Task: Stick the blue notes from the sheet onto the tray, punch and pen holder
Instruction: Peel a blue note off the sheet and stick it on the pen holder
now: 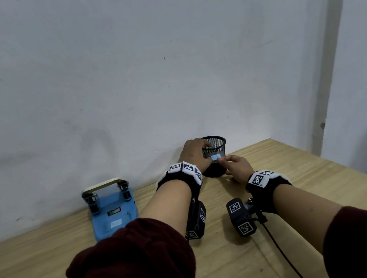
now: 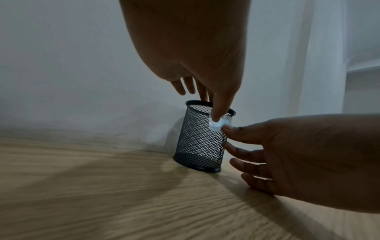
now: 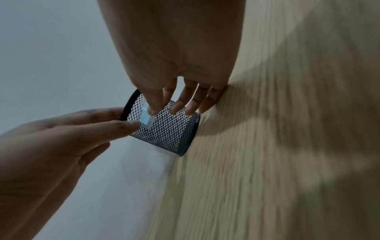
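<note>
My left hand (image 1: 194, 153) steadies the round black wire-mesh pen holder (image 1: 215, 155) at its rim on the pale wooden tabletop (image 1: 224, 266), thumb pressing the small blue paper note (image 1: 215, 157) against the mesh. My right hand (image 1: 236, 166) presses the note's other edge with its fingertip. The note looks feather-light and limp, so I handle it by the edges. I expect poor grip on open mesh. The holder seems light and tippable, best held at the rim.
</note>
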`<action>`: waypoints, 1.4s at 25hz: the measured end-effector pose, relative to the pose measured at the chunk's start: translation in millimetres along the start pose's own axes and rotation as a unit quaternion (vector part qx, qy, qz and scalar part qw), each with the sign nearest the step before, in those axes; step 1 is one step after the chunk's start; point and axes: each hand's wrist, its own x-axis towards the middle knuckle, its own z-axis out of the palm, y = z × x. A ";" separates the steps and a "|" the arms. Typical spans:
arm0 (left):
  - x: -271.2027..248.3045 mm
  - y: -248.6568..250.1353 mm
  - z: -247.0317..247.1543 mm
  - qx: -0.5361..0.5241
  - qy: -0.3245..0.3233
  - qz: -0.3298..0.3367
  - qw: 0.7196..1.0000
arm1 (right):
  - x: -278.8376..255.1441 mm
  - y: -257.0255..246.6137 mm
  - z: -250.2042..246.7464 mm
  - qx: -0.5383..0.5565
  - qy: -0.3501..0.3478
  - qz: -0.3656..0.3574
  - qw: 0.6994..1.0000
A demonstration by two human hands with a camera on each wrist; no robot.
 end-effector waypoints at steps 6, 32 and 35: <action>2.8 1.6 3.4 -0.047 -0.032 0.003 0.998 | 7.3 0.0 1.6 0.001 0.007 -0.014 1.000; 12.5 -2.9 14.4 -0.059 0.038 -0.003 0.998 | 22.5 13.0 4.7 0.017 0.050 0.011 0.999; 12.6 -2.0 13.8 -0.060 0.036 -0.013 0.997 | 19.8 11.8 4.3 0.022 0.050 0.009 0.998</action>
